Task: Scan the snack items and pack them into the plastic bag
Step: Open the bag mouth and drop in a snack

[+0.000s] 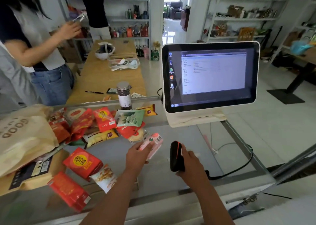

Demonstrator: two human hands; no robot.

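Observation:
My left hand (136, 154) grips a pink snack pack (153, 142) over the glass counter, barcode end turned to the right. My right hand (191, 163) holds a black barcode scanner (176, 156) with an orange stripe, its head close to the pack's barcode. A pile of red, yellow and green snack packets (106, 122) lies just beyond my left hand. Two red boxes (82, 162) and a small nut packet (104, 177) lie nearer, on the left. A beige plastic bag (25, 136) printed GOOD lies at the far left with packets at its mouth.
A white point-of-sale screen (210, 78) stands at the right back of the counter, the scanner's cable (239, 170) trailing beside it. A dark jar (124, 95) stands behind the snacks. A person (34, 45) stands across the counter at the left. Shelves line the back.

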